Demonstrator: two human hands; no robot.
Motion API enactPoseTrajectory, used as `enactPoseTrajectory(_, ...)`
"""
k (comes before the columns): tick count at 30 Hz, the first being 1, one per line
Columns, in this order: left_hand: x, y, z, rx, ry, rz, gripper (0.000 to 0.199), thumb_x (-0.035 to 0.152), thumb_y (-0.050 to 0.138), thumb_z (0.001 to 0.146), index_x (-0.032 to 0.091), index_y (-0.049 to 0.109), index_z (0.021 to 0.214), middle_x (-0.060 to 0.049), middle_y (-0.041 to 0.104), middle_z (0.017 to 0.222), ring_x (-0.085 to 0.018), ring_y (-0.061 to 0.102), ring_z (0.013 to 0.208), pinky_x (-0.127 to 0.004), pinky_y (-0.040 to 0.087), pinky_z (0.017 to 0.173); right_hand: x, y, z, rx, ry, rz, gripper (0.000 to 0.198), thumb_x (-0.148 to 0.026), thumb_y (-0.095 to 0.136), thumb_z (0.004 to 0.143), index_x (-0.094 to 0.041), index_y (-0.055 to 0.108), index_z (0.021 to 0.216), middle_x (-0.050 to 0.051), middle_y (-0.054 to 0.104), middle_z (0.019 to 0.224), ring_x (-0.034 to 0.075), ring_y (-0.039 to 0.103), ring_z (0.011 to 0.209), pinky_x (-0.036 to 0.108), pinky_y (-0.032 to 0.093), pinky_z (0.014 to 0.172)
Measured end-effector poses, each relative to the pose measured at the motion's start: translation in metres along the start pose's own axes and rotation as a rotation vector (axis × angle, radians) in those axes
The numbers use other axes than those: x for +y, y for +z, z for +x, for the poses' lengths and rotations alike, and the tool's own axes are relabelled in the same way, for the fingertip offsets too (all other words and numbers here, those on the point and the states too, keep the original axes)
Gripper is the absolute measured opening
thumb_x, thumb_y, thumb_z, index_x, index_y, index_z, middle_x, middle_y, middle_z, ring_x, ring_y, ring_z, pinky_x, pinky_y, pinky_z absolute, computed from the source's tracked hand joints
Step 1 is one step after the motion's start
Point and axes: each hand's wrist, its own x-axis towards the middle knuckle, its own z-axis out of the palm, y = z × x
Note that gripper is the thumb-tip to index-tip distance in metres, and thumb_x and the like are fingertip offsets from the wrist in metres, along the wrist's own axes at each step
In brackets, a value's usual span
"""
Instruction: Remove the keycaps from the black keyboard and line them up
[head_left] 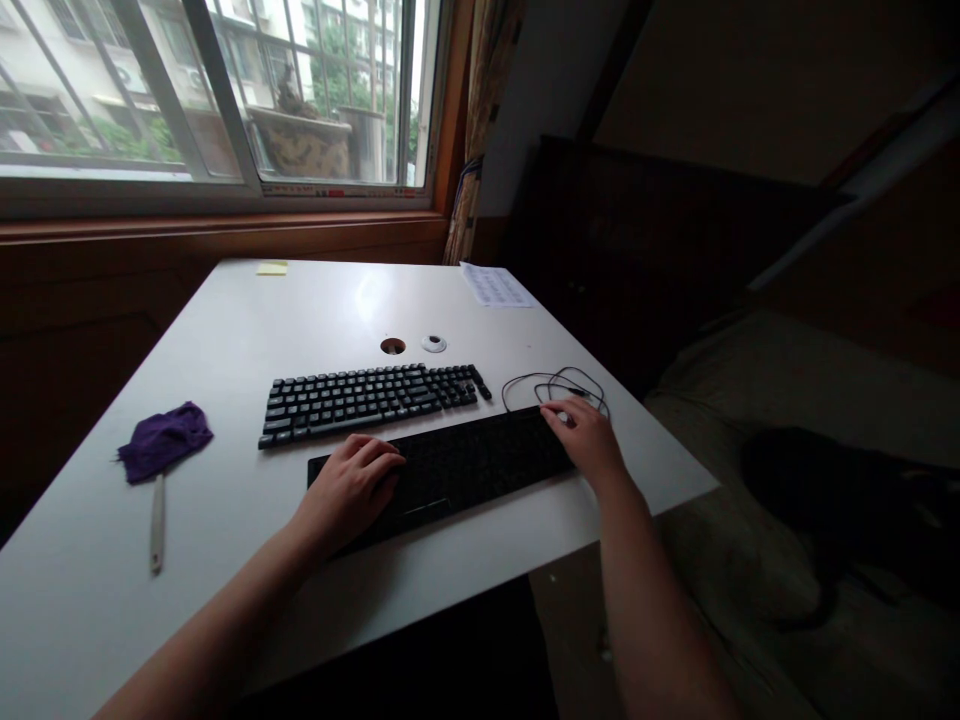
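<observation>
A black keyboard base (480, 455) lies at a slant along the desk's front edge; its dark surface shows little detail. My left hand (358, 478) rests on its left part, fingers bent and lying on the surface. At the rear right corner, my right hand (581, 428) has thumb and forefinger pinched together at the edge; whatever they hold, if anything, is too small to make out. Just behind the base, black keycaps (345, 395) are laid out in rows in the shape of a keyboard. A thin black cable (589, 378) lies coiled past my right hand.
On the left of the white desk (247, 330) lies a purple cloth (165, 440) over the head of a pale-handled tool (157, 525). Farther back are a cable hole (392, 346), its round white cover (434, 343), yellow sticky notes (271, 268) and a printed sheet (496, 286).
</observation>
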Motion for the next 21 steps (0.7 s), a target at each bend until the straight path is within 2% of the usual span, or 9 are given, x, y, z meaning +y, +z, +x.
enactPoseTrajectory(4,-0.001,0.000,0.000,-0.012,-0.005,0.000,0.020,0.018,0.060,0.091,0.023,0.067,0.109,-0.005,0.068,0.111,-0.025,0.054,0.105,-0.044,0.051,0.093,0.018,-0.024,-0.026,-0.118,0.032,0.000,0.020,-0.034,0.055,0.093,-0.021,0.071,0.094,0.006,0.069,0.094,0.021,0.064,0.087,0.033,0.048,0.081)
enactPoseTrajectory(6,-0.001,0.000,0.001,-0.008,-0.003,0.002,0.020,0.019,0.060,0.091,0.024,0.067,0.108,-0.005,0.068,0.111,-0.025,0.055,0.105,-0.044,0.051,0.093,0.025,-0.032,-0.034,-0.159,0.072,-0.021,0.022,-0.037,0.055,0.093,-0.021,0.070,0.096,0.006,0.068,0.093,0.020,0.062,0.079,0.033,0.048,0.076)
enactPoseTrajectory(8,-0.001,0.000,0.001,0.001,0.000,0.008,0.019,0.019,0.060,0.091,0.024,0.068,0.107,-0.005,0.068,0.110,-0.025,0.055,0.105,-0.044,0.051,0.092,0.029,-0.038,-0.040,-0.174,0.114,-0.051,0.023,-0.039,0.056,0.092,-0.020,0.067,0.097,0.006,0.066,0.090,0.020,0.059,0.074,0.033,0.047,0.072)
enactPoseTrajectory(11,0.000,-0.002,0.001,0.011,0.011,0.034,0.017,0.020,0.060,0.092,0.023,0.068,0.106,-0.006,0.069,0.109,-0.025,0.056,0.103,-0.044,0.052,0.091,0.021,-0.042,-0.045,-0.143,0.158,-0.086,0.019,-0.037,0.053,0.091,-0.020,0.061,0.092,0.006,0.061,0.087,0.021,0.059,0.077,0.033,0.046,0.074)
enactPoseTrajectory(14,0.005,-0.005,0.003,0.024,0.064,0.076,0.017,0.020,0.059,0.092,0.021,0.067,0.107,-0.007,0.069,0.108,-0.025,0.058,0.100,-0.043,0.052,0.090,-0.011,-0.038,-0.050,-0.157,0.161,-0.085,0.014,-0.032,0.049,0.093,-0.021,0.054,0.087,0.005,0.059,0.087,0.020,0.058,0.078,0.031,0.044,0.074)
enactPoseTrajectory(18,0.017,-0.009,0.004,0.064,0.195,0.065,0.024,0.017,0.058,0.093,0.020,0.064,0.116,-0.007,0.070,0.105,-0.022,0.060,0.095,-0.041,0.053,0.088,-0.076,-0.018,-0.056,-0.392,0.087,-0.065,0.024,-0.029,0.049,0.095,-0.022,0.048,0.073,0.001,0.057,0.075,0.016,0.054,0.067,0.028,0.037,0.064)
enactPoseTrajectory(21,0.024,-0.008,0.001,0.098,0.351,-0.007,0.027,0.015,0.060,0.092,0.021,0.062,0.118,-0.005,0.072,0.099,-0.018,0.063,0.088,-0.034,0.055,0.080,-0.122,0.000,-0.058,-0.506,0.037,-0.050,0.022,-0.028,0.053,0.094,-0.021,0.053,0.074,0.001,0.061,0.078,0.014,0.057,0.069,0.026,0.036,0.064)
